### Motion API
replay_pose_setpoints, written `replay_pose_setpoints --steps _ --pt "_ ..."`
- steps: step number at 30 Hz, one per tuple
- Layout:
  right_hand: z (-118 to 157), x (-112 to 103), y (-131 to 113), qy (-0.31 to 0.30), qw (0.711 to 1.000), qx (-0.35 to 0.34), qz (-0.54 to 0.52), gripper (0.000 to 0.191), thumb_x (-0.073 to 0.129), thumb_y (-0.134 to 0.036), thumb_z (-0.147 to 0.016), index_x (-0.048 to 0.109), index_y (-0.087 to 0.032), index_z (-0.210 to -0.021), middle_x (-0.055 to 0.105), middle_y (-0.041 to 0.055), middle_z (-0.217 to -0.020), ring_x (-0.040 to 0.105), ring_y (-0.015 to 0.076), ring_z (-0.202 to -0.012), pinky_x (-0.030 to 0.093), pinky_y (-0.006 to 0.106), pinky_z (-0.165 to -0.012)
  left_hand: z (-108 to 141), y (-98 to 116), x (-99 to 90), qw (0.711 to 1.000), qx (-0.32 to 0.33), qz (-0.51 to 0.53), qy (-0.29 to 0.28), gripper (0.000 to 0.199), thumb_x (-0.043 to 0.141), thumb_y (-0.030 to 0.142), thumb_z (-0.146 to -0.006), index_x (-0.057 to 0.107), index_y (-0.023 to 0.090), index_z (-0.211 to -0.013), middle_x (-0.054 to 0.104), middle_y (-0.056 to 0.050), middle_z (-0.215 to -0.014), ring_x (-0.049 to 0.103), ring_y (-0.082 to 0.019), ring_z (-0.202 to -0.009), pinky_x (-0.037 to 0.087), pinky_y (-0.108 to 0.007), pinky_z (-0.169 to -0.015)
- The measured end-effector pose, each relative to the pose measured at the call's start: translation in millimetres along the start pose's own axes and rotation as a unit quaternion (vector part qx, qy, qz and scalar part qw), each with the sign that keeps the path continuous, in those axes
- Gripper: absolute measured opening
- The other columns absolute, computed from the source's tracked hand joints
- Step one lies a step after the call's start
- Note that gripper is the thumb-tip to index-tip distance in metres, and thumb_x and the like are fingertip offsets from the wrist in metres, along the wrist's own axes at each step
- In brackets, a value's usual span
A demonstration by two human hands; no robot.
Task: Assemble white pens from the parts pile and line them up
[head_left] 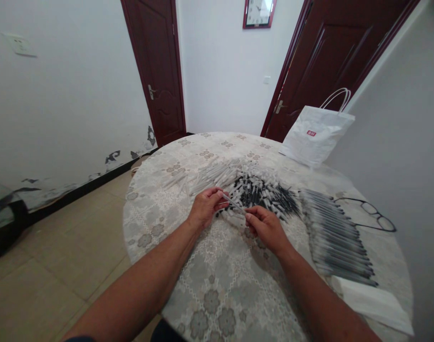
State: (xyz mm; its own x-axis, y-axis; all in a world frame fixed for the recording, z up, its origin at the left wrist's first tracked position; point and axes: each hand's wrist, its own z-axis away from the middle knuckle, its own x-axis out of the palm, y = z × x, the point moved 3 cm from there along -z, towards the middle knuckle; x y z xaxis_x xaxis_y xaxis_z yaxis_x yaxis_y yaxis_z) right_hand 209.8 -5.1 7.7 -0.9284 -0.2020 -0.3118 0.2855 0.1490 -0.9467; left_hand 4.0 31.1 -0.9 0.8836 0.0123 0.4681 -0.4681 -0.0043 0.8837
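Observation:
A thin, pale pen-like stick (234,203) spans the gap between my two hands, slanting down to the right. My left hand (207,205) pinches its upper left end, and my right hand (265,223) pinches the lower right end. Just beyond them lies a loose heap of dark sticks with white ends (259,190). Pale translucent tubes (217,175) are piled behind my left hand. Right of my right hand, many assembled grey pens (336,235) lie side by side in a row.
A patterned cloth covers the round table (210,285). Black-framed glasses (375,216) lie at the right edge, with a white packet (373,301) nearer me. A white paper bag (315,135) stands at the back right. Behind are walls and two dark red doors.

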Motion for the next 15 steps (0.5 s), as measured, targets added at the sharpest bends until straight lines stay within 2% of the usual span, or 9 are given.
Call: replay_pose_setpoints --steps 2,6,8,12,15 --pt "0.2 -1.2 -1.6 0.003 1.0 -0.004 0.01 0.023 0.057 -0.04 -0.089 0.065 -0.019 -0.095 0.064 -0.0013 -0.067 0.054 0.0112 -0.048 0.041 0.021 -0.044 -0.1 -0.3 0.5 1.0 -0.002 -0.01 -0.006 0.027 0.075 0.03 -0.08 0.066 0.013 -0.099 0.073 -0.013 -0.102 0.073 -0.02 -0.084 0.061 -0.032 -0.076" --pt "3.8 -2.9 -9.9 0.027 0.994 -0.063 0.088 0.022 0.058 -0.038 -0.089 0.068 -0.02 -0.095 0.068 0.0015 -0.073 0.057 0.0116 -0.054 0.044 0.021 -0.049 0.0 -0.3 1.4 1.0 -0.009 -0.01 0.001 0.028 0.076 0.03 -0.078 0.066 0.013 -0.098 0.074 -0.013 -0.102 0.073 -0.02 -0.084 0.061 -0.03 -0.073" --pt "3.5 -2.2 -8.1 0.018 0.998 -0.037 0.047 0.024 0.058 -0.04 -0.088 0.067 -0.019 -0.096 0.067 0.0011 -0.072 0.057 0.0114 -0.052 0.044 0.021 -0.048 0.5 -0.1 2.0 1.0 -0.009 0.002 0.004 0.029 0.077 0.031 -0.078 0.066 0.013 -0.099 0.074 -0.014 -0.102 0.073 -0.021 -0.085 0.061 -0.031 -0.075" --pt "-1.1 2.0 1.9 -0.026 0.992 0.065 -0.101 0.028 0.062 -0.043 -0.083 0.061 -0.019 -0.096 0.062 -0.0034 -0.066 0.052 0.0099 -0.045 0.041 0.02 -0.04 2.2 -0.9 4.5 1.0 -0.007 -0.002 -0.004 0.028 0.075 0.031 -0.08 0.066 0.013 -0.099 0.073 -0.014 -0.102 0.073 -0.021 -0.088 0.061 -0.034 -0.079" --pt "-4.8 3.8 3.3 -0.051 0.989 0.079 -0.114 0.025 0.061 -0.04 -0.082 0.059 -0.019 -0.094 0.061 -0.0045 -0.065 0.052 0.0089 -0.045 0.041 0.019 -0.041 2.8 -0.3 5.2 1.0 -0.003 -0.008 0.012 0.027 0.073 0.032 -0.081 0.063 0.014 -0.099 0.074 -0.013 -0.1 0.073 -0.021 -0.089 0.06 -0.036 -0.081"
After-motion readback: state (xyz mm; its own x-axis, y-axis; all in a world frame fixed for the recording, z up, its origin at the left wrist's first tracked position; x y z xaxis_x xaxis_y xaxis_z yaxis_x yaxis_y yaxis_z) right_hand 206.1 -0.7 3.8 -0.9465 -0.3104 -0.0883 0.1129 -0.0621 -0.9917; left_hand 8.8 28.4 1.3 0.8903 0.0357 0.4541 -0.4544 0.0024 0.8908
